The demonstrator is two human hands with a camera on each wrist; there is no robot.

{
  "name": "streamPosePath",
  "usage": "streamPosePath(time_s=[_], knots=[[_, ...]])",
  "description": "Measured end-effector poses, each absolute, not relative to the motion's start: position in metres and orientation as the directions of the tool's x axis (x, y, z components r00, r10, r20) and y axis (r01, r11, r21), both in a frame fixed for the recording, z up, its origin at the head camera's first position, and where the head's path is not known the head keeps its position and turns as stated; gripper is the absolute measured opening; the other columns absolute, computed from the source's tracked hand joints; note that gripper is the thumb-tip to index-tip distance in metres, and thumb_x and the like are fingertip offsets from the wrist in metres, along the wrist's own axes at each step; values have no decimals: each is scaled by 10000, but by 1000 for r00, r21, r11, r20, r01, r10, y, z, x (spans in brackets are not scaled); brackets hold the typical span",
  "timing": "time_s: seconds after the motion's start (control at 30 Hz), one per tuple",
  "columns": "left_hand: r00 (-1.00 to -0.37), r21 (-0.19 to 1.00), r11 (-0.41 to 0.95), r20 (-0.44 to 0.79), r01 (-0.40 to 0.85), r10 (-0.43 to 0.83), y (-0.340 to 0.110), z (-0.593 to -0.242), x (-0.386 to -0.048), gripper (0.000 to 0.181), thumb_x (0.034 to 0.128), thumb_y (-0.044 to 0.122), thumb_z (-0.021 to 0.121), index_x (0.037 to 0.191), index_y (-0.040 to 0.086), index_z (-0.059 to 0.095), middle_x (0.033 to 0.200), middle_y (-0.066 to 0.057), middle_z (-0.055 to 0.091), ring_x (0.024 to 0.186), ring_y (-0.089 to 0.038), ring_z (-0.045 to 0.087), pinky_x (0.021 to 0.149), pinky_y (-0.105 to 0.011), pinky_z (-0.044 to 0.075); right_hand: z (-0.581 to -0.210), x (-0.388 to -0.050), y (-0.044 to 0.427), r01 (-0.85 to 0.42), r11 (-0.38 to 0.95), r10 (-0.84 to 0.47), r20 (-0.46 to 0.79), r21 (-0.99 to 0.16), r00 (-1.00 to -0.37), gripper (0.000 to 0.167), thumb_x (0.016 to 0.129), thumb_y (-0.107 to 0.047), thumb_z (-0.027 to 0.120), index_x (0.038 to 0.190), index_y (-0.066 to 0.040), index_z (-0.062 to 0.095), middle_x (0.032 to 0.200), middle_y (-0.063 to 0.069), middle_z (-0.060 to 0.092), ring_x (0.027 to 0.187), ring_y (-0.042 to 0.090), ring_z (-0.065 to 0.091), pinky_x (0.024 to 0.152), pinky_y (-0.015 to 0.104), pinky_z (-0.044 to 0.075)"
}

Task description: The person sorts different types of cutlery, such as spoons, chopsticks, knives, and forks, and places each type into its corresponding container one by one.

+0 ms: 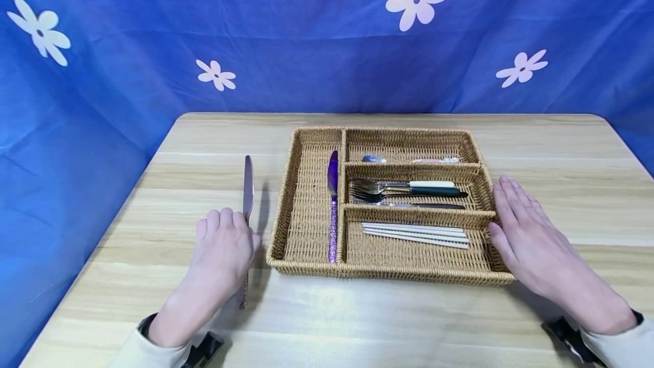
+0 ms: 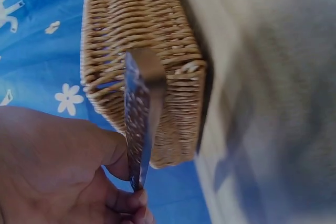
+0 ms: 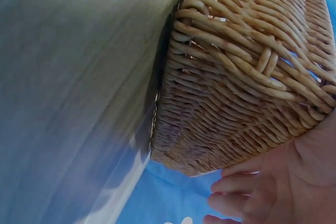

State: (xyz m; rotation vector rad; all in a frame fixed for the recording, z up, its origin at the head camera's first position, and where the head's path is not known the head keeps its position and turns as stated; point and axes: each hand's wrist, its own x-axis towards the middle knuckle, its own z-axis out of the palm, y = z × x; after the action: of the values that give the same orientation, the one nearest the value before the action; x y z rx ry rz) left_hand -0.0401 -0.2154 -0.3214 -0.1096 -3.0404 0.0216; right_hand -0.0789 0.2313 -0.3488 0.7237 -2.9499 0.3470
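Note:
My left hand (image 1: 222, 249) holds a table knife (image 1: 248, 186) by its middle, left of a wicker cutlery tray (image 1: 306, 268). The blade points toward the back of the table; in the left wrist view the patterned handle (image 2: 137, 119) sits between thumb and fingers. Against the tray's right wall lies my right hand (image 1: 533, 246), fingers straight and thumb at the rim. Inside the left compartment is a purple knife (image 1: 333, 197). The middle right compartment holds several forks (image 1: 378, 186), with white chopsticks (image 1: 416, 234) in front and a spoon (image 1: 374, 159) behind.
A light wooden table (image 1: 398, 322) carries the tray. Behind and to the left hangs a blue cloth (image 1: 306, 33) with white flowers. A partly hidden pale-handled utensil (image 1: 444, 160) lies in the tray's back compartment.

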Motion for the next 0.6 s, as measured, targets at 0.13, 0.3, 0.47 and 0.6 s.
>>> streamPosePath(time_s=[0.13,0.3,0.47,0.6], knots=[[-991,-14,996,104,84,85,-212,-314,-39,246,931,118,488,758,-43,418,713,-115,368,732,-322,364,677,-439,348,-348,-78,231,-457,869,-440,129,-189,-889,638,1028,-198,365,1509,76,49,1584,234,-26,1458,380,-2,1189,457,-37],[-990,-1,994,87,107,107,-208,-310,-37,222,920,94,457,735,-20,415,704,-97,367,725,-313,366,681,-432,348,-347,-78,231,-451,875,-433,130,-178,-892,645,1025,-207,379,1511,72,59,1587,227,-17,1454,397,31,1191,455,-33],[-990,-8,992,64,127,127,-205,-305,-38,198,912,71,477,746,-13,410,711,-93,360,728,-303,355,670,-411,334,-347,-78,231,-456,874,-437,138,-167,-889,632,1025,-208,374,1503,93,89,1581,251,2,1454,396,25,1190,445,-46],[-988,16,991,74,136,134,-203,-299,-39,180,897,62,471,737,7,411,708,-83,363,720,-294,348,663,-398,322,-346,-78,230,-453,876,-434,139,-164,-890,630,1026,-209,369,1503,91,88,1579,255,10,1453,400,35,1192,447,-40]])
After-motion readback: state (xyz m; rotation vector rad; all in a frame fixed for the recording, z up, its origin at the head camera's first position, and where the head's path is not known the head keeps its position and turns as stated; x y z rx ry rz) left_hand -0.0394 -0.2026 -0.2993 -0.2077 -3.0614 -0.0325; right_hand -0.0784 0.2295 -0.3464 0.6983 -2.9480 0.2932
